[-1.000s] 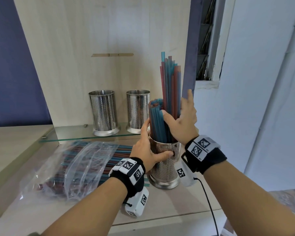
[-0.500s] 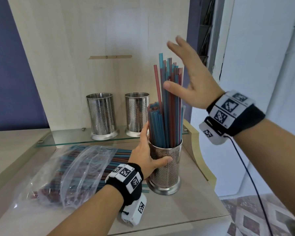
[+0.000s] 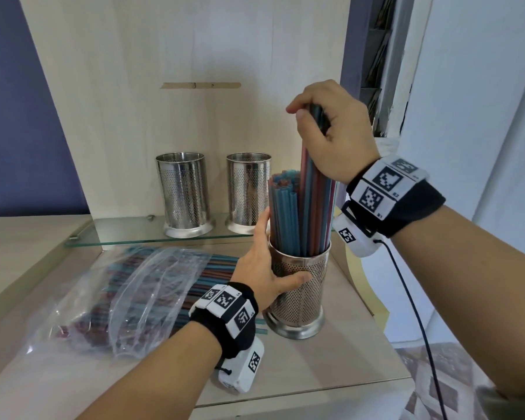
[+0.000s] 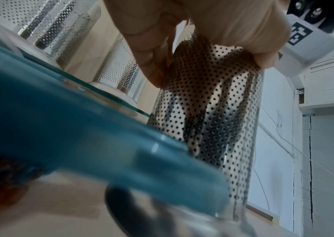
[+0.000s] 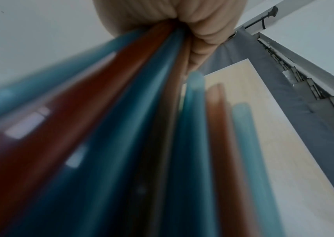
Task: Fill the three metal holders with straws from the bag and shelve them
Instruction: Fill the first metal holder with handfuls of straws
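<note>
A perforated metal holder (image 3: 300, 295) stands on the wooden counter, packed with blue and red straws (image 3: 287, 216). My left hand (image 3: 267, 268) grips its upper wall, thumb in front, fingers behind; the left wrist view shows that hand (image 4: 202, 36) on the holder (image 4: 212, 120). My right hand (image 3: 325, 128) grips the tops of the taller straws (image 3: 314, 189) from above, its fingers (image 5: 194, 24) curled round the straw bundle (image 5: 133, 112). Two more metal holders (image 3: 184, 194) (image 3: 247, 190) stand on the glass shelf (image 3: 119, 237), no straws showing above their rims. The clear bag (image 3: 128, 286) of straws lies at the left.
The wooden back panel (image 3: 179, 56) rises behind the shelf. The counter's front edge (image 3: 315, 392) runs just below my left wrist, and its right end drops off near a white wall (image 3: 482, 116). A loose blue straw (image 4: 101, 136) lies close under the left wrist camera.
My right hand let go of the straws low down, lifted up open, then came down and closed round the tops of the tall straws. The left hand has stayed on the holder.
</note>
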The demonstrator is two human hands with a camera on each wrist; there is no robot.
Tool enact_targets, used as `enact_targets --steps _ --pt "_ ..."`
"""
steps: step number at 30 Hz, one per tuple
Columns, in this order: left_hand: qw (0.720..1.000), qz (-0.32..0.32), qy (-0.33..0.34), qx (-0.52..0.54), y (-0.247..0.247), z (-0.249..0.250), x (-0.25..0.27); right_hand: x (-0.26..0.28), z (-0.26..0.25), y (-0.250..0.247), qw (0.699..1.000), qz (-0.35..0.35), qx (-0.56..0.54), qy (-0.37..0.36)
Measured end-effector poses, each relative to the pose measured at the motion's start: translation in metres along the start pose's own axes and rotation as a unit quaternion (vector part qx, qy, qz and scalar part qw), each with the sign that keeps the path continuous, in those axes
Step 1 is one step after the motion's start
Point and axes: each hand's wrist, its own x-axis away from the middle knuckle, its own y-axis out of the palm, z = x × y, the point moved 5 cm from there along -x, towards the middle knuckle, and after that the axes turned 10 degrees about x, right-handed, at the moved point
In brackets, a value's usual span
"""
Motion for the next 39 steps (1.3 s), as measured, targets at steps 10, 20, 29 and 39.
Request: enact_targets --steps 10,20,29,39 --pt "1.0 0.001 0.004 0.013 0.0 0.003 0.002 0.036 -0.004 0.006 0.998 0.02 -0.026 0.045" --pt "1.0 -0.003 0.006 0.01 -0.001 0.002 0.001 0.06 -0.004 0.006 0.983 -0.164 -0.042 0.067" --pt "1.0 -0.006 0.02 0.013 0.001 0.0 0.002 0.08 0.0 0.0 0.974 -0.221 0.002 0.059" --pt "1.0 -0.01 0.015 0.005 0.001 0.002 0.003 0.088 -0.01 -0.002 0.962 -0.266 0.04 0.037"
